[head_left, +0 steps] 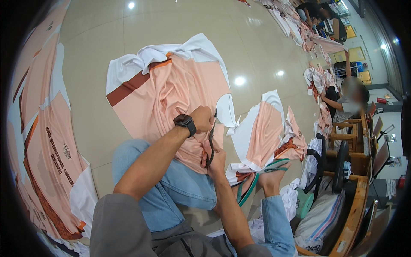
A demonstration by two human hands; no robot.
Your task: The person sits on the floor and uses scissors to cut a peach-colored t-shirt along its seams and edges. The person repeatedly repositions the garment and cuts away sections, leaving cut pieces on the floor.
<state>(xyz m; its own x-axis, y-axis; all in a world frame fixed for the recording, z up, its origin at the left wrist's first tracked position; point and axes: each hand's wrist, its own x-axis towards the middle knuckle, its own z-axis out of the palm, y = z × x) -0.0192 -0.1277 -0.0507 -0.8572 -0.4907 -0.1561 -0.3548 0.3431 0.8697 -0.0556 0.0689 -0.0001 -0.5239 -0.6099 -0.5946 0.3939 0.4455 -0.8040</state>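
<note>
My left hand (pixel 202 118), with a dark watch on its wrist, is closed on a large peach fabric panel (pixel 205 77) with white edges and a maroon band, lying rumpled on the floor and against my knee. Just below it, my right hand (pixel 212 159) grips black scissors (pixel 210 143), their blades pointing up along the panel's cut edge by my left fingers. A cut peach-and-white piece (pixel 263 128) lies to the right, with smaller scraps (pixel 293 137) beside it. My left fingertips are partly hidden.
Long printed peach panels (pixel 55 137) cover the left side. A sandal (pixel 246 190) lies by my bare foot (pixel 274 180). Wooden chairs (pixel 349 135) and a white sack (pixel 321 218) stand at right. Two other people (pixel 346 109) sit among fabric piles along the upper right.
</note>
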